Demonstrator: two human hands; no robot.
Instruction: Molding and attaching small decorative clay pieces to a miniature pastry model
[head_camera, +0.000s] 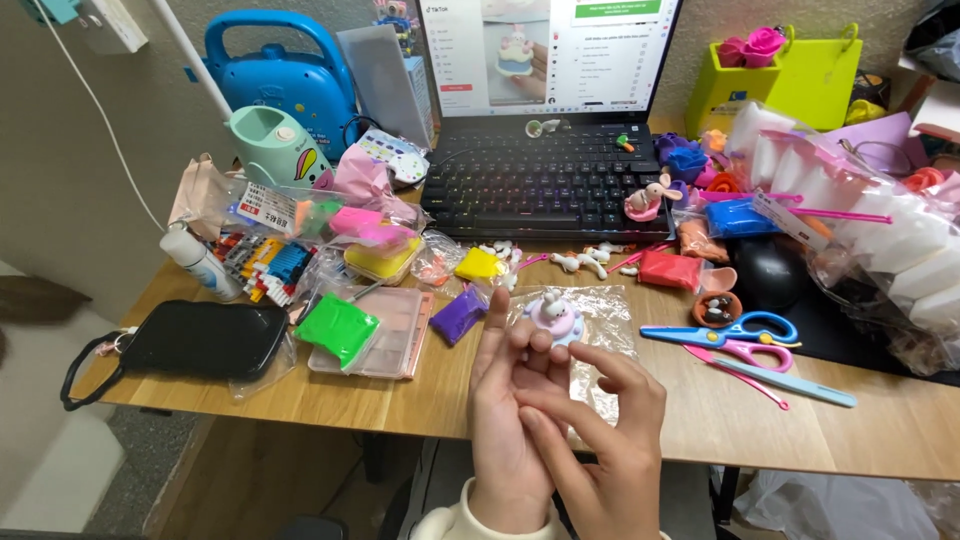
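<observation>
Wood desk (700, 420): cluttered w/ clay packs, laptop (548, 120) at top centre.
Left hand (510, 400): lower centre of frame, palm up, fingers straight, grip wide, nothing clasped.
Right hand (600, 430): just right of it, fingertips pressing on left palm; can't tell if a bit of clay sits between.
Clay figure (555, 312): white bunny on pink-lilac base, on clear plastic sheet (605, 330), right behind the fingertips.
Scissors (735, 335): blue-pink, right of centre.
Green clay (337, 327): bagged, left of the hands.

Left hand (510, 400) flat, palm up; right hand (600, 430) pressing fingers onto it. Just beyond fingertips, clay figure (555, 315) on plastic sheet (600, 330); scissors (745, 335) rightward.
</observation>
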